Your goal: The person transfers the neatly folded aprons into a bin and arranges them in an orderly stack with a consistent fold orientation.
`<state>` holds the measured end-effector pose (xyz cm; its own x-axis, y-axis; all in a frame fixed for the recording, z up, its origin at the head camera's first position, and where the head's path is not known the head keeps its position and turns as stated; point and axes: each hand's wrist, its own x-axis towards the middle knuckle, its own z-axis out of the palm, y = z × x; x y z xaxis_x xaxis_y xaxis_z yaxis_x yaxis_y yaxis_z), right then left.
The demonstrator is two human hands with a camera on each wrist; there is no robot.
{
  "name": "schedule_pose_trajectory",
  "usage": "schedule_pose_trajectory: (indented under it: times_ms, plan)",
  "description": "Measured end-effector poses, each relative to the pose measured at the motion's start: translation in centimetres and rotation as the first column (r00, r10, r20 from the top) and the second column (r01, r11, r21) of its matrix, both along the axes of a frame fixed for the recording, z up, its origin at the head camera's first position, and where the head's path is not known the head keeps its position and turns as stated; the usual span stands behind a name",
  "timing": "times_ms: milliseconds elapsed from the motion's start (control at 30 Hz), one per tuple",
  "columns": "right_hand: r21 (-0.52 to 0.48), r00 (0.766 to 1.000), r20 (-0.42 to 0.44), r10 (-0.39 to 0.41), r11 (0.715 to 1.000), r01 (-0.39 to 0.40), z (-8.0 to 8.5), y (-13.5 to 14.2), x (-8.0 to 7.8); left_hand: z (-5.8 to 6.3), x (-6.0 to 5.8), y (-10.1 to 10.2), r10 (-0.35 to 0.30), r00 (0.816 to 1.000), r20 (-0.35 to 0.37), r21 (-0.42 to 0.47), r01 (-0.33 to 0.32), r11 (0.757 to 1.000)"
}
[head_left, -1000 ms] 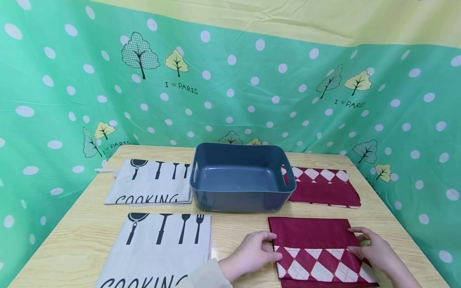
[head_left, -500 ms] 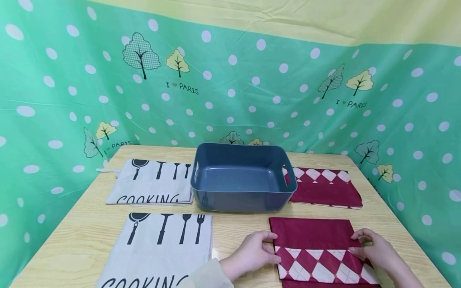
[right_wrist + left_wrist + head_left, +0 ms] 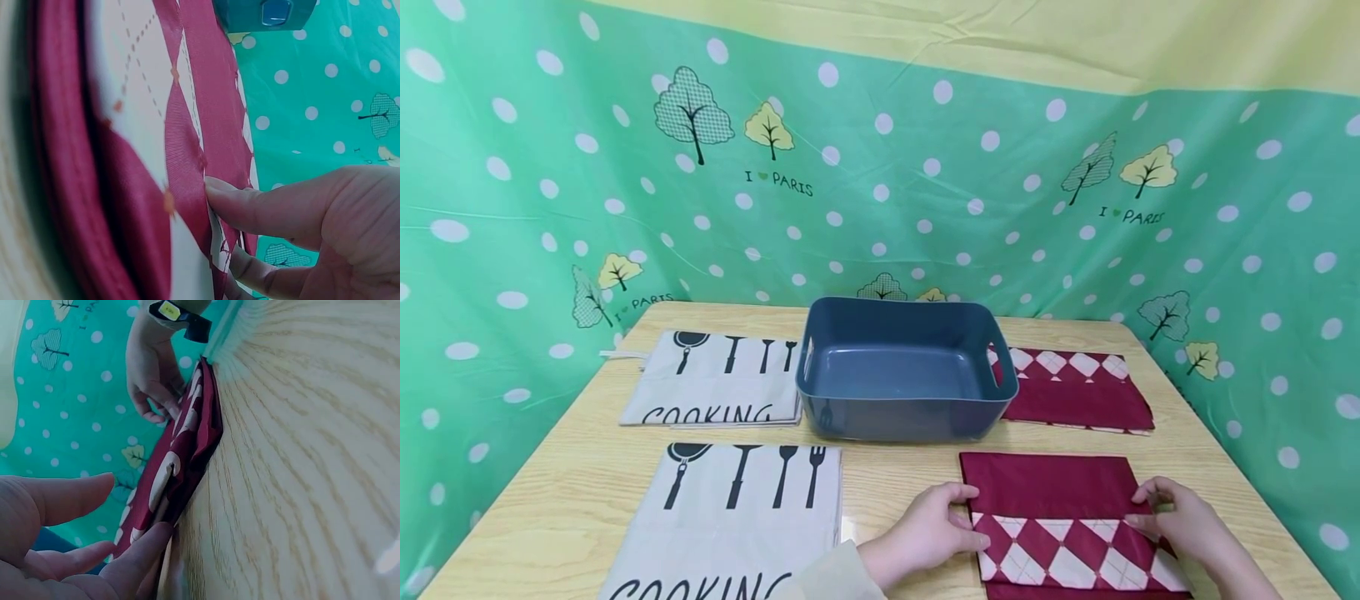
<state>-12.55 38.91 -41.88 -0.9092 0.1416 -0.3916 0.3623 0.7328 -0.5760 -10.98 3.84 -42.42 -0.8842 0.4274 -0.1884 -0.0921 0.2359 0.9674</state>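
Note:
A folded burgundy cloth point(image 3: 1045, 487) with a white diamond-patterned band lies at the front right of the table. At its left edge rests my left hand point(image 3: 925, 529); in the left wrist view the thumb point(image 3: 78, 497) stands off the cloth while a finger point(image 3: 140, 553) touches the layered edge. My right hand point(image 3: 1183, 521) pinches the opposite edge. Up close in the right wrist view, the right thumb point(image 3: 250, 203) lies on top of the band's seam, with the other fingers bent at the edge behind it.
Behind the cloth stands a dark blue plastic bin point(image 3: 898, 417) with side handle holes. A second burgundy cloth point(image 3: 1075, 400) lies to its right. Two folded white cloths printed COOKING, a front one point(image 3: 730, 533) and a back one point(image 3: 715, 387), lie on the left. A green dotted curtain point(image 3: 880, 225) surrounds the table.

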Motion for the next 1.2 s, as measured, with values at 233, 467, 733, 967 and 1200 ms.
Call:
schedule_pose_trajectory:
  times_ms: [233,467,733,967,1200]
  plan:
    - [0.0,1.0,-0.012,0.005,1.0,-0.005,-0.1,0.0,0.0,0.2,0.2,0.0,0.007,1.0,0.022,0.027,-0.007,1.0]
    - [-0.005,1.0,-0.006,0.006,1.0,-0.006,0.2,0.1,0.0,0.2,-0.3,0.2,0.016,0.994,0.106,0.131,-0.03,0.991]
    - [-0.007,1.0,-0.013,0.015,1.0,-0.015,0.1,0.2,-0.2,-0.4,-0.9,0.4,0.011,0.985,0.175,0.195,-0.046,0.98]
    - [-0.023,1.0,-0.015,0.018,1.0,-0.019,-0.1,0.3,-0.4,-0.4,-1.2,0.3,0.01,1.0,0.007,0.056,-0.011,0.998]
    - [-0.012,1.0,-0.011,0.022,1.0,-0.022,-0.2,0.2,-0.5,-0.7,-1.1,0.5,0.025,0.988,0.15,0.198,-0.055,0.979]
